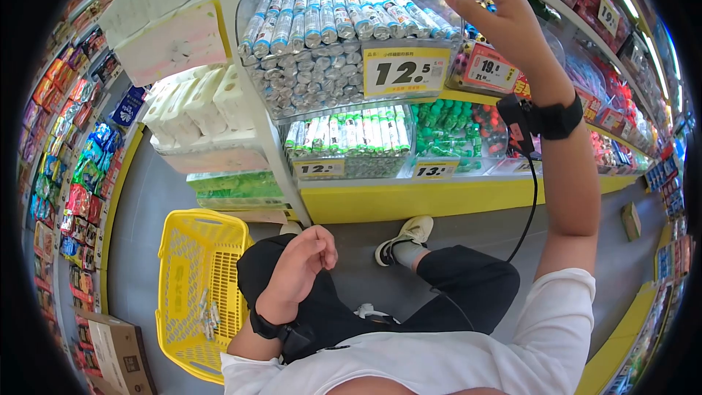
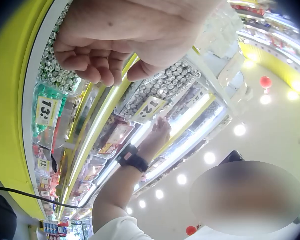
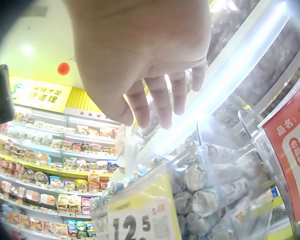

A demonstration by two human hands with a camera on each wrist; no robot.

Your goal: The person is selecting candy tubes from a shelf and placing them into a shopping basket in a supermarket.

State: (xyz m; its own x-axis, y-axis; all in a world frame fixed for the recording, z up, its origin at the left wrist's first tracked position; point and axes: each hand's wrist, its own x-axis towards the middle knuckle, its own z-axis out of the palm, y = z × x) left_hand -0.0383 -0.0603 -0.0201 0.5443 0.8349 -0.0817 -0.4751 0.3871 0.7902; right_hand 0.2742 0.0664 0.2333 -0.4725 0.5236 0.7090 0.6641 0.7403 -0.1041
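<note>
My right hand [image 1: 501, 18] is raised beside the upper right end of a clear bin [image 1: 300, 102] on the shelf. White-and-blue wrapped rolls [image 1: 322, 18] fill that bin in stacked rows. In the right wrist view the fingers [image 3: 160, 100] hang loosely bent above the bin's rolls [image 3: 202, 202], with nothing in them. My left hand [image 1: 301, 263] hovers over the left knee, its fingers loosely curled and holding nothing. To its left, a yellow shopping basket [image 1: 172, 285] stands on the floor with several similar rolls [image 1: 210, 314] inside.
A 12.5 price card [image 1: 406, 72] hangs on the bin's front. Below sits another bin of green-and-white rolls [image 1: 351, 132], beside green-wrapped sweets [image 1: 453, 128]. White tissue packs [image 1: 197, 102] stand left of the bins. A cardboard box [image 1: 117, 351] lies behind the basket. A cable [image 1: 536, 197] trails from the right wrist.
</note>
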